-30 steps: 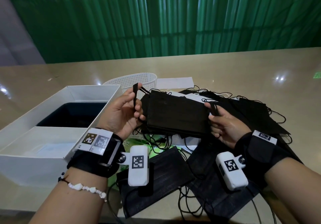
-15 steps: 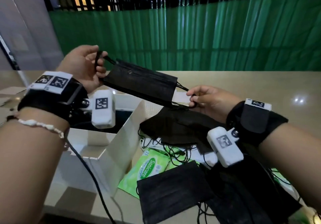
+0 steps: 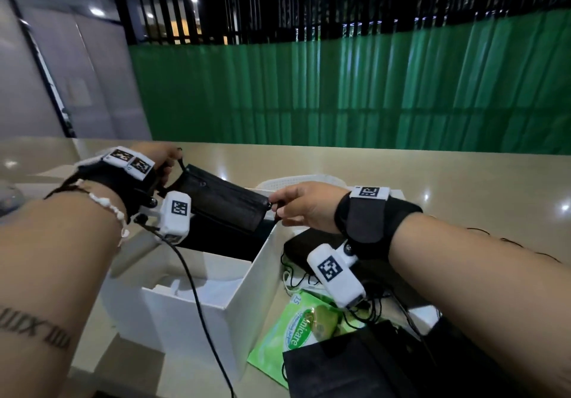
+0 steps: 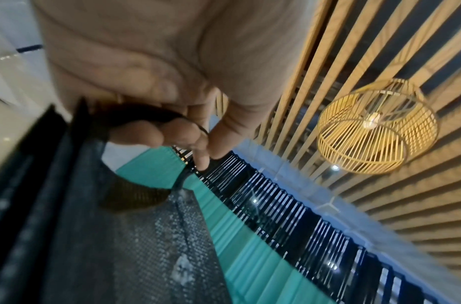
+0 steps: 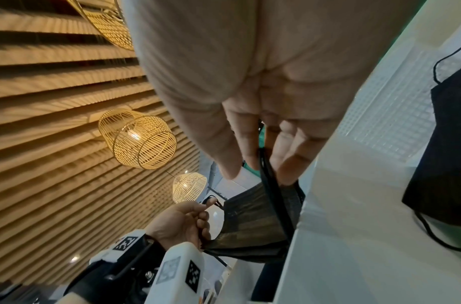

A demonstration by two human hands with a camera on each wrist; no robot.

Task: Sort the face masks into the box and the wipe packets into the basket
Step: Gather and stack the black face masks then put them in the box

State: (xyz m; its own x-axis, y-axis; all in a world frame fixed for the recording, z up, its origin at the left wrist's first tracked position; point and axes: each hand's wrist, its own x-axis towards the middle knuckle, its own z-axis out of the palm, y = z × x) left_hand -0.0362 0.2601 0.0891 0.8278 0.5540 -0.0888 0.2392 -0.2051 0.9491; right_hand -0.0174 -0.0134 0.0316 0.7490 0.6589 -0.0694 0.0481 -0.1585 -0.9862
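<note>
We hold one black face mask (image 3: 227, 201) stretched between both hands, over the open white box (image 3: 247, 277). Left hand (image 3: 160, 162) grip: fingers curled round the ear loop at the mask's far-left end; the left wrist view shows the loop hooked over the fingertips (image 4: 143, 131). Right hand (image 3: 304, 207) grip: narrow pinch on the loop at the other end, just above the box's right wall.

Step in hand, as we judge it: placing a mask into the box. The mask is not inside yet; it hangs tilted, left end higher.

Next move likely calls for lowering both ends level into the dark interior, then letting the loops go so they don't snag on fingers or the box rim.

Left to sort on the counter (image 3: 463, 187): more black masks (image 3: 355, 363) right of the box, and a green wipe packet (image 3: 290, 332) partly under them. White basket (image 3: 309, 179) sits behind the right hand, mostly hidden.
</note>
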